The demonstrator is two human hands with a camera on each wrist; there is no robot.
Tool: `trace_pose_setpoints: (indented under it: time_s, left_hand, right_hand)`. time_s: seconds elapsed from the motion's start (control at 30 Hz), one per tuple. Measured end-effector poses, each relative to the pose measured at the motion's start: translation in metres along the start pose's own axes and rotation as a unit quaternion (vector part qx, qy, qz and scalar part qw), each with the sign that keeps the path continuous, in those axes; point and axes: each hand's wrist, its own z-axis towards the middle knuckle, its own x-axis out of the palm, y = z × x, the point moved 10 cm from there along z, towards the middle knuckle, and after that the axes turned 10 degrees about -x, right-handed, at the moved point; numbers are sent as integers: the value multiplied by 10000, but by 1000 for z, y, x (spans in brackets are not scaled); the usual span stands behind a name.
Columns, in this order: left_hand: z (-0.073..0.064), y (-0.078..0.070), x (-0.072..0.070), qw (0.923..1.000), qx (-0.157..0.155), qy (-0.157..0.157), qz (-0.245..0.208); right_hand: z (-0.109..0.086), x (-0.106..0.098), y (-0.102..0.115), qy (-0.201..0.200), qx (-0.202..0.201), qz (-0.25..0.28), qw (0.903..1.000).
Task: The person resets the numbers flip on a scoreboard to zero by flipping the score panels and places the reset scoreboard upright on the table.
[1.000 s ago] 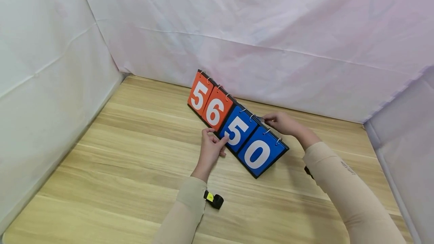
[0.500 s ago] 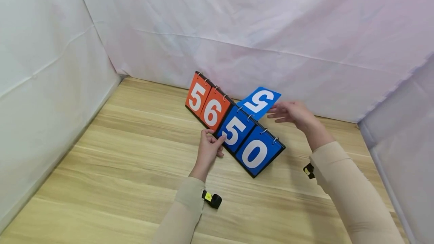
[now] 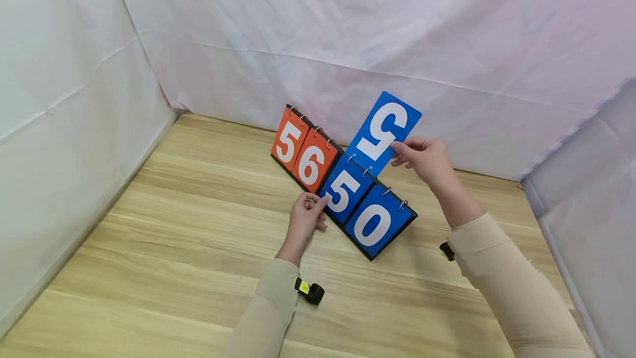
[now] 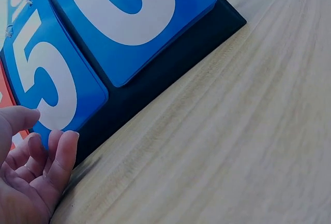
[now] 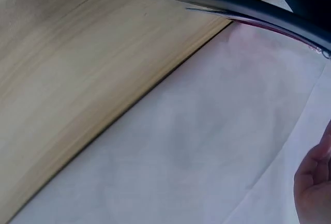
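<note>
A flip scoreboard (image 3: 348,220) stands tilted on the table, showing 5 and 6 on orange cards and 5 and 0 on blue cards. Its cards hang from metal rings along the top edge. My left hand (image 3: 305,220) holds the lower edge near the middle, thumb against the blue 5; the left wrist view shows this hand (image 4: 33,167) with its fingers bent. Above the rings, an upside-down blue number card (image 3: 380,129) is raised. My right hand (image 3: 427,162) pinches that card's right edge. Only part of the right hand (image 5: 315,188) appears in the right wrist view.
The wood-grain table (image 3: 174,236) meets a pale cloth backdrop (image 3: 348,26) just behind the scoreboard. Cloth walls also rise at left and right. A black wrist camera (image 3: 310,291) is strapped to the left sleeve, another (image 3: 447,251) to the right.
The upside-down blue card has come up from behind the scoreboard and now rises higher. My right hand has gone from loose fingers to pinching its edge. The left hand stays in place.
</note>
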Motion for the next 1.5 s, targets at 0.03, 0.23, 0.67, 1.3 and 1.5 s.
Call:
trace_pose_setpoints:
  time_s: [0.03,0.23,0.67,1.3,1.5]
  left_hand:
    - [0,0,0,10000,-30,-5,-4]
    - [0,0,-1,9997,-147,121,-130]
    - [-18,-31,0,9654,416,2075,-1526]
    - [-15,-24,-7,9709,-88,1906,-1448]
    - [-4,-14,-15,9915,-173,1057,-735]
  right_hand:
    - [-2,0,6,-112,-191,-145,9996]
    - [-21,13,56,-326,-2089,-1565,9648]
    - [-93,81,117,-469,-5381,-4113,7342]
    - [-109,138,77,300,-5056,-5262,6831]
    - [-110,132,80,494,-5024,-5063,6992]
